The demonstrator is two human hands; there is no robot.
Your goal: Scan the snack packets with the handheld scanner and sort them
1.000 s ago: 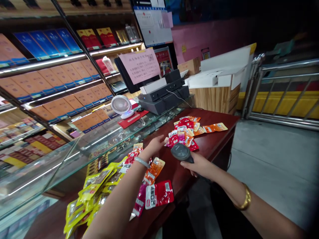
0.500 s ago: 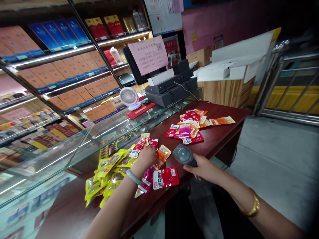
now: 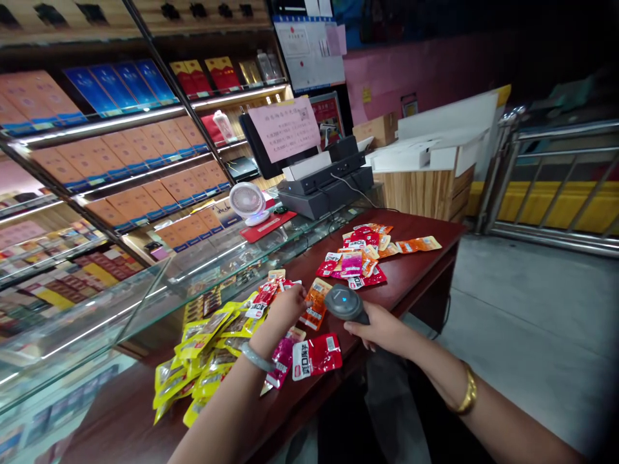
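Note:
My left hand point(image 3: 289, 308), with a pale bangle at the wrist, has its fingers curled at the left edge of an orange snack packet point(image 3: 318, 307); the fingertips are partly hidden. My right hand point(image 3: 382, 328) is wrapped round the handle of a dark grey barcode scanner point(image 3: 345, 302), whose head sits just right of that packet. Below lie a red-and-white packet point(image 3: 323, 356) and a magenta packet point(image 3: 282, 362). Yellow packets point(image 3: 207, 338) are heaped left of my left hand, with a red packet point(image 3: 264, 299) on their near side.
A pile of red, orange and magenta packets point(image 3: 360, 254) lies farther along the dark red table point(image 3: 411, 225). Behind it run a glass counter point(image 3: 203, 258), a small fan point(image 3: 246, 201) and a cash register point(image 3: 329, 187). Metal railings point(image 3: 556, 187) stand at right.
The view has shifted slightly. My left hand and the orange packet have moved a little towards the scanner, and more of the packet shows. My right hand still holds the scanner.

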